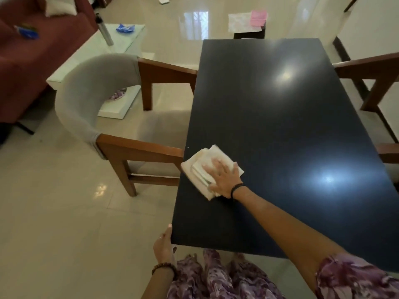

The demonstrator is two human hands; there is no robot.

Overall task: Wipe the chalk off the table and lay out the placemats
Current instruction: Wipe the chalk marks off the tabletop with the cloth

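Your right hand flat, fingers straight, pressing folded white cloth on dark table, your left hand at the near-left corner, grip unclear.

One dark table, frame centre. One folded white cloth near its left edge. Two hands: right hand, left hand. Two wooden chairs: left chair, right chair. Two placemats, top: white placemat, pink placemat.

Glossy tiled floor, wooden chairs
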